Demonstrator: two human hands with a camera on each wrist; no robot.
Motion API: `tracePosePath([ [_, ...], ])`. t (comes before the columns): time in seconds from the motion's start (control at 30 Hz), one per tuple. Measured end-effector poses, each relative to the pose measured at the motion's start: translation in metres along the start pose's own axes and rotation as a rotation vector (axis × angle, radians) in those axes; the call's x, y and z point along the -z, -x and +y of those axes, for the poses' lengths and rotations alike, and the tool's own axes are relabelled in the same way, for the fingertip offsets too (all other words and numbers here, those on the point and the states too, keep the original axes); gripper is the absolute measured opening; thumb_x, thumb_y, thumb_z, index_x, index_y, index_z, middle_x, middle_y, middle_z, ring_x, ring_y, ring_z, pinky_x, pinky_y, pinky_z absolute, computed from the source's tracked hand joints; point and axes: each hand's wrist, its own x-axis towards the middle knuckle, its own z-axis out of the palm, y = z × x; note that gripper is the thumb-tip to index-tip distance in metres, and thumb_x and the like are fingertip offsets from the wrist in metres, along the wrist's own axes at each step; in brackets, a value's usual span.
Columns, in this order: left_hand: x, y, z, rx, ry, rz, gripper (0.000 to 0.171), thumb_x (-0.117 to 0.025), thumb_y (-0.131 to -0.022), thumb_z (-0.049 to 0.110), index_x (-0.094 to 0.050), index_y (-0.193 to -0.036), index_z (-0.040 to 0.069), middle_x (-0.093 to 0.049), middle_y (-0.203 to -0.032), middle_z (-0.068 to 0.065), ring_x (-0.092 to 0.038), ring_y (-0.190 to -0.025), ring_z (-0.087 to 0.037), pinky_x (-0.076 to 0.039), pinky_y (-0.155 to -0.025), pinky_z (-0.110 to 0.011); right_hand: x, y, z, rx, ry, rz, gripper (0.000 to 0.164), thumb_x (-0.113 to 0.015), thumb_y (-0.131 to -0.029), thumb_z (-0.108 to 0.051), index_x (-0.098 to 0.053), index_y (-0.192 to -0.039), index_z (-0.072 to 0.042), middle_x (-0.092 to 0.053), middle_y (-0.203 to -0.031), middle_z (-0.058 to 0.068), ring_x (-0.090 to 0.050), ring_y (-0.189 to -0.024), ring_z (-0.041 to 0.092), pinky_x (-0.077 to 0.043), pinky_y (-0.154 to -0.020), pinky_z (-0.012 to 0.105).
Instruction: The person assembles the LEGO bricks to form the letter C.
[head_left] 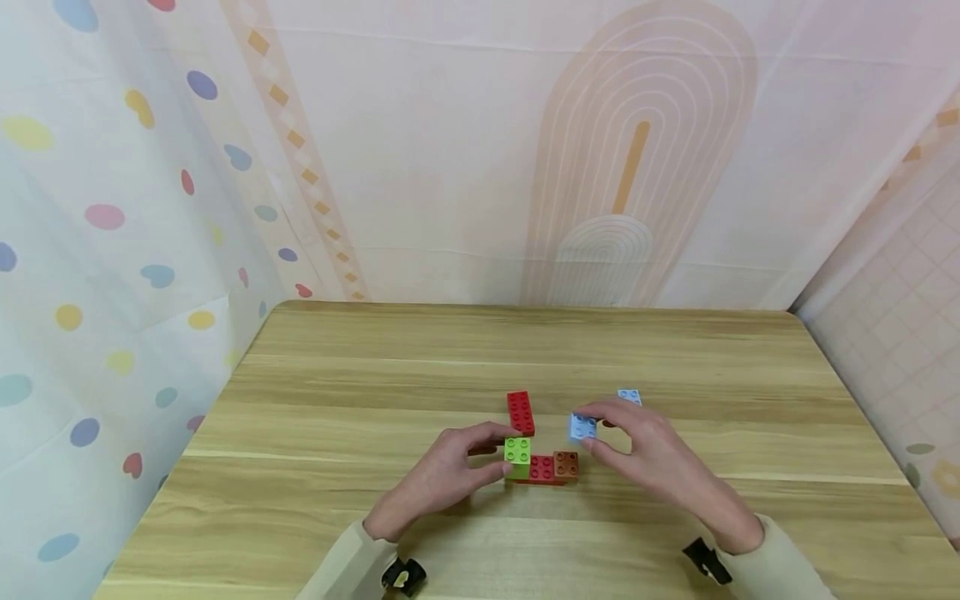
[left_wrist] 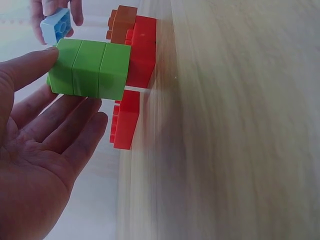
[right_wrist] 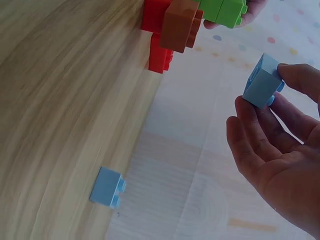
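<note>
My left hand (head_left: 446, 467) pinches a stack of three green building blocks (left_wrist: 90, 69) between thumb and fingers. The stack stands on the left end of a red block (head_left: 542, 468), and a brown block (head_left: 566, 465) sits on its right end. To the right, my right hand (head_left: 654, 446) pinches a light blue block (right_wrist: 263, 81) between thumb and fingertips, raised above the table with its studs up. Another red block (head_left: 521, 413) lies on the table just beyond the green stack. Behind my right hand is a second light blue block (right_wrist: 107, 186), partly covered in the head view.
The wooden table (head_left: 360, 375) has a patterned cloth (head_left: 450, 150) hanging behind it and more cloth at both sides. Black straps with small devices (head_left: 405, 577) are at both sleeves.
</note>
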Motion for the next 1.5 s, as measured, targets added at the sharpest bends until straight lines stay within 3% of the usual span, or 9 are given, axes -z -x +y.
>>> tracePosePath([
  [0.3,0.0,-0.001,-0.001,-0.011,0.006,0.0,0.038,-0.072,-0.098,0.016,-0.065,-0.135,0.009,-0.068,-0.136,-0.006,-0.067,-0.119,-0.026,-0.054,-0.103,-0.038,-0.004,-0.007,-0.007,-0.018,-0.028,-0.028,0.033,-0.077,-0.095,-0.015,-0.071,-0.126,-0.009,-0.071,-0.124,0.005,-0.069,-0.106,0.022,-0.061,-0.089,0.048],
  [0.73,-0.001,-0.002,0.0,-0.007,0.035,-0.003,0.035,-0.072,-0.099,0.014,-0.066,-0.134,0.009,-0.068,-0.135,-0.003,-0.066,-0.121,-0.023,-0.054,-0.104,-0.039,-0.011,-0.014,-0.014,-0.027,-0.065,-0.074,0.033,-0.073,-0.1,-0.025,-0.071,-0.13,-0.014,-0.069,-0.129,-0.001,-0.066,-0.114,0.021,-0.059,-0.095,0.045],
  [1.17,-0.001,-0.003,0.0,-0.006,0.061,0.013,0.034,-0.072,-0.098,0.012,-0.064,-0.131,0.006,-0.069,-0.13,-0.008,-0.068,-0.118,-0.026,-0.055,-0.102,-0.038,-0.02,-0.023,-0.019,0.118,-0.091,-0.05,0.031,-0.078,-0.095,-0.015,-0.073,-0.125,-0.011,-0.072,-0.121,-0.002,-0.068,-0.108,0.016,-0.06,-0.09,0.041],
  [1.5,-0.001,-0.003,0.0,-0.003,0.077,0.016,0.031,-0.073,-0.098,0.01,-0.063,-0.128,0.006,-0.07,-0.127,-0.009,-0.069,-0.117,-0.026,-0.055,-0.102,-0.037,-0.025,-0.028,-0.024,0.119,-0.101,-0.103,0.033,-0.078,-0.095,-0.016,-0.071,-0.127,-0.01,-0.071,-0.123,0.002,-0.069,-0.11,0.018,-0.061,-0.09,0.045],
])
